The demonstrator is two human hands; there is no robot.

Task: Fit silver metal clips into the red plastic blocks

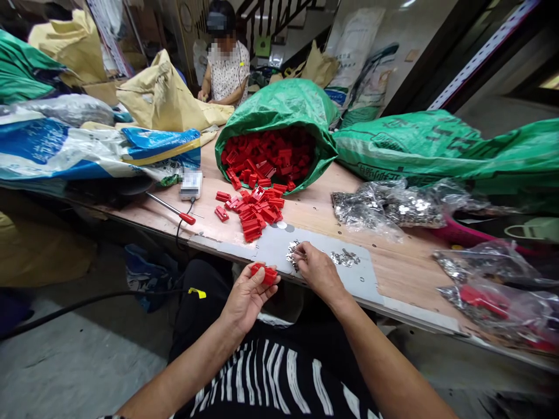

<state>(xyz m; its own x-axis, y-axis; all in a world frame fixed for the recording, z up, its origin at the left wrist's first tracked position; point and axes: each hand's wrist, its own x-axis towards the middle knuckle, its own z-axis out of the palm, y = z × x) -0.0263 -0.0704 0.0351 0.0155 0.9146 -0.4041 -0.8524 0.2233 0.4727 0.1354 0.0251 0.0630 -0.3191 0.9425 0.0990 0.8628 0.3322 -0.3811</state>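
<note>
Red plastic parts point(264, 274) rest in my left hand point(248, 294), held by the thumb and fingers just off the table's front edge. My right hand point(317, 269) pinches down at a small pile of shiny metal pieces point(292, 256) on a grey mat point(273, 243); whatever is between its fingertips is too small to make out. To its right lies a second pile of metal pieces point(345, 258). Beyond my left hand, a heap of red plastic parts point(257, 212) spills from a green woven sack point(279, 102) full of the same parts.
A screwdriver point(187, 218) with a red handle and a small white box point(191, 185) with a cable lie at left. Clear bags of metal pieces point(410, 203) sit at right, beside a pink basket point(471, 235). Across the table, another person point(227, 64) works with lowered hands.
</note>
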